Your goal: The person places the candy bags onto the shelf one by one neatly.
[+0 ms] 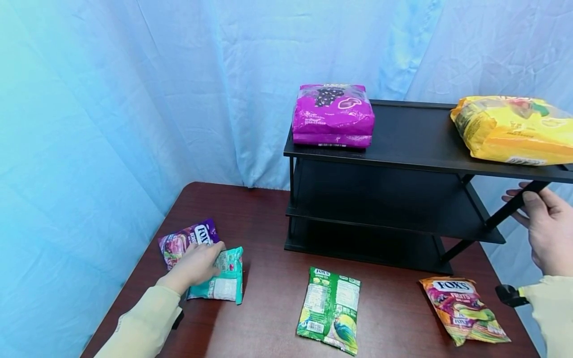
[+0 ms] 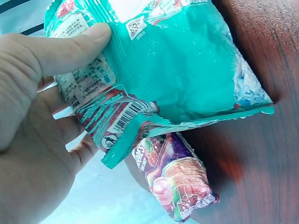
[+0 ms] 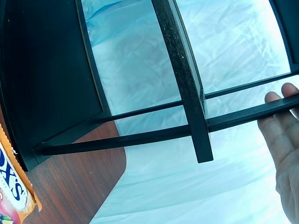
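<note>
My left hand (image 1: 197, 263) pinches a teal candy bag (image 2: 187, 65), its thumb across the printed back and its fingers behind. The bag is tilted over the wooden table, and part of it overlaps a purple Fox's berries bag (image 1: 179, 243) lying at the table's left edge. On the far right, my right hand (image 1: 550, 223) holds a slanting post (image 3: 243, 114) of the black three-tier shelf (image 1: 416, 134), thumb in front and fingers behind. Just above that hand, a large yellow candy bag (image 1: 519, 132) lies on the shelf's top tier.
A magenta candy bag (image 1: 333, 117) sits on the top tier's left end. In front of the shelf, a green Fox's bag (image 1: 329, 311) and an orange Fox's fruits bag (image 1: 463, 311) lie on the dark wooden table (image 1: 264, 318). Pale blue curtains (image 1: 179, 89) hang behind.
</note>
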`<action>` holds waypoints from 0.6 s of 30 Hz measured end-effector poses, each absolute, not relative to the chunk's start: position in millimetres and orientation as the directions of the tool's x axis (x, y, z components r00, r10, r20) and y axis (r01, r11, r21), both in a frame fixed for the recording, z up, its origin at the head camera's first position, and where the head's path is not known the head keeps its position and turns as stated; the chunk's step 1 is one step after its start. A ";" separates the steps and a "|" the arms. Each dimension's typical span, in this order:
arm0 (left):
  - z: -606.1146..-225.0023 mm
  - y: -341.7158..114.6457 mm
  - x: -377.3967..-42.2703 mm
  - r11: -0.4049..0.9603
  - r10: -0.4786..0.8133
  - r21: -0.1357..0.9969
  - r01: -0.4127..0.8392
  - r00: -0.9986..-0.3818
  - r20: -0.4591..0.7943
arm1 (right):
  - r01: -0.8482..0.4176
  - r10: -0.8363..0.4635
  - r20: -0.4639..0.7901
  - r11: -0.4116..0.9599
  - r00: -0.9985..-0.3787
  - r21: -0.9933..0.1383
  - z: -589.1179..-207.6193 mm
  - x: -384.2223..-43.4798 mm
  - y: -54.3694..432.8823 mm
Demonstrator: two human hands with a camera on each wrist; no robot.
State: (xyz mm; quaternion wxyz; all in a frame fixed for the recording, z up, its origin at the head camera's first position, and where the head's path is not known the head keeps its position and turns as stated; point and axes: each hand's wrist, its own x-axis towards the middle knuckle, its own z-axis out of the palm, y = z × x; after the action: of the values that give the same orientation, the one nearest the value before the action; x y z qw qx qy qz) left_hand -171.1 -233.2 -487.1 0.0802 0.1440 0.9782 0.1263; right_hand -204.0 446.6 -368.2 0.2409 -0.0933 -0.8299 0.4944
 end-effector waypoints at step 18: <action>-482.5 -224.1 -168.9 0.889 0.367 0.250 0.383 -0.924 0.111 | -0.110 0.378 0.317 0.477 -0.870 -0.872 -368.1 -205.0 447.7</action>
State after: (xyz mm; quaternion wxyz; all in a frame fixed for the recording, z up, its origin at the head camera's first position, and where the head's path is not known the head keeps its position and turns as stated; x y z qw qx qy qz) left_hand -168.9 -224.1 -482.5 -0.0301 0.1929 0.9714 0.1349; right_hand -205.0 447.7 -368.1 0.2416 -0.0813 -0.8248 0.5047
